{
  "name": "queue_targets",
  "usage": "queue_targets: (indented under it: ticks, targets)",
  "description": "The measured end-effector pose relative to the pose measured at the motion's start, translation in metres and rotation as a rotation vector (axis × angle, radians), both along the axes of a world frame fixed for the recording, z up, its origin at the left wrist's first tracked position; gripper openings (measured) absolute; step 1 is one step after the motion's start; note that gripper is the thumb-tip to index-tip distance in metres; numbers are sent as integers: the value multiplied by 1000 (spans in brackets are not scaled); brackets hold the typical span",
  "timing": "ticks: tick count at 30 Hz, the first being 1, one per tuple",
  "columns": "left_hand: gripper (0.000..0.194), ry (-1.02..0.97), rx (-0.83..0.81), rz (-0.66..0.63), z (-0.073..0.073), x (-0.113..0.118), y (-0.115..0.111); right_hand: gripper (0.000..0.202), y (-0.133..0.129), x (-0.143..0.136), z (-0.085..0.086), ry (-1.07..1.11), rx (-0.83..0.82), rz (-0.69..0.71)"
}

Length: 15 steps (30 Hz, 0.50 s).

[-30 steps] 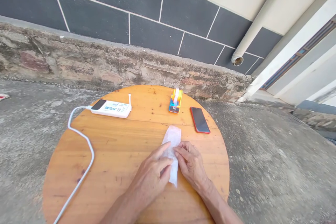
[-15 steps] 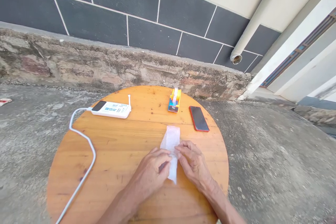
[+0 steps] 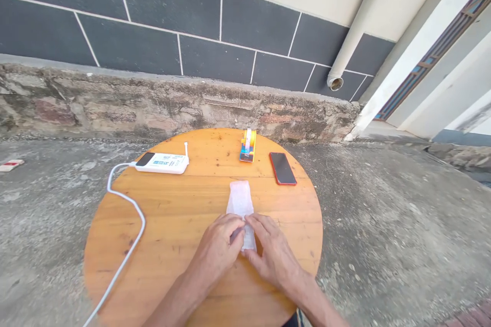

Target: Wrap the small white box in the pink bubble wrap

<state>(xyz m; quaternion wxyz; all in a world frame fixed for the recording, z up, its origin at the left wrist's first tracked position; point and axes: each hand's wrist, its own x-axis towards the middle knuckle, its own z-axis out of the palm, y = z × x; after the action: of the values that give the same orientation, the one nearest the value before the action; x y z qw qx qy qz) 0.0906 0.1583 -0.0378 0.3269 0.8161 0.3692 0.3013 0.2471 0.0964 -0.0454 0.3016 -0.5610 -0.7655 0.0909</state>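
A thin, whitish folded strip [image 3: 240, 197] lies lengthwise on the round wooden table [image 3: 184, 219]. My left hand [image 3: 220, 240] is at the strip's left side, thumb and fingers pinched together at its edge. From the right, my right hand [image 3: 268, 248] touches the strip with its fingertips, its thumb lower down near the strip's near end. Both hands' fingertips nearly meet over the strip's middle and cover part of it.
A yellow and blue tape dispenser [image 3: 248, 145] stands toward the table's far edge. Right of it lies a red-edged phone [image 3: 283, 168]. At the left sits a white device [image 3: 164, 163] with a white cable [image 3: 134, 250] running off the near edge.
The view has shifted slightly. My right thumb has moved down toward the strip's near end, away from the fingers. The strip's near part looks shorter and wider.
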Motion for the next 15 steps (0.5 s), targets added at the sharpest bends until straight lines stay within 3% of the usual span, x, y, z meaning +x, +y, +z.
queue_targets:
  ticks: [8,15]
  targets:
    - [26,32,-13,64,-6,-1,-45,59,-24,10,7,20,-76,122]
    - [21,-12,-95,39,0,-6,-50,58,-42,7,14,8,-53,125]
